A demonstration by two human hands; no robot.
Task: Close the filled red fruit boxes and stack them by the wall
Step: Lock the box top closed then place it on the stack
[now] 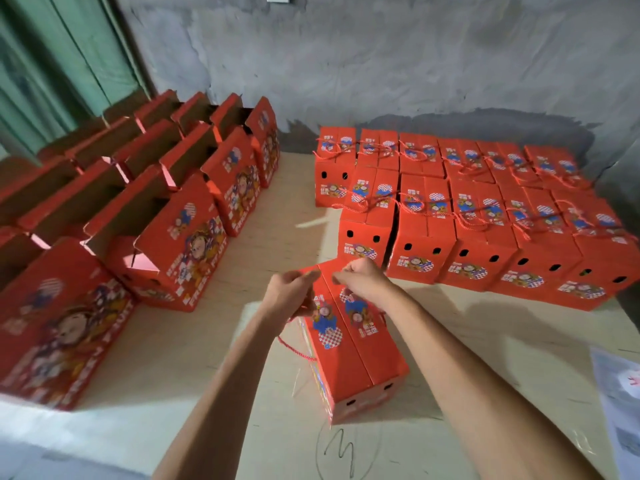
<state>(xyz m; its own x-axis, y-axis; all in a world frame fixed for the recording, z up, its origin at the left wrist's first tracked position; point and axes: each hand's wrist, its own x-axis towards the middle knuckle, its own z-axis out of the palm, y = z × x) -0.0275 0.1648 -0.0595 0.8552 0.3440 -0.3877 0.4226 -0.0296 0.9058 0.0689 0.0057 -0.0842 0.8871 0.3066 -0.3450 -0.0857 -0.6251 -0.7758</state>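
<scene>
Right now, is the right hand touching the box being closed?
Touching. The head view shows the right hand curled on the far top edge of the red box.

Open boxes (114,216) at 9 o'clock: contents hidden behind raised flaps, leftmost cut by frame edge. Paper sheet (620,403) at 4 o'clock: cropped, print unreadable. Left hand (290,295) fingertips blurred against box lid (346,327).

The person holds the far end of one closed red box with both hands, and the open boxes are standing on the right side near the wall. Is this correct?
Not quite. In the head view the open boxes stand on the left; the closed boxes fill the right side near the wall. The left hand and right hand do hold the far end of one closed red box.
</scene>
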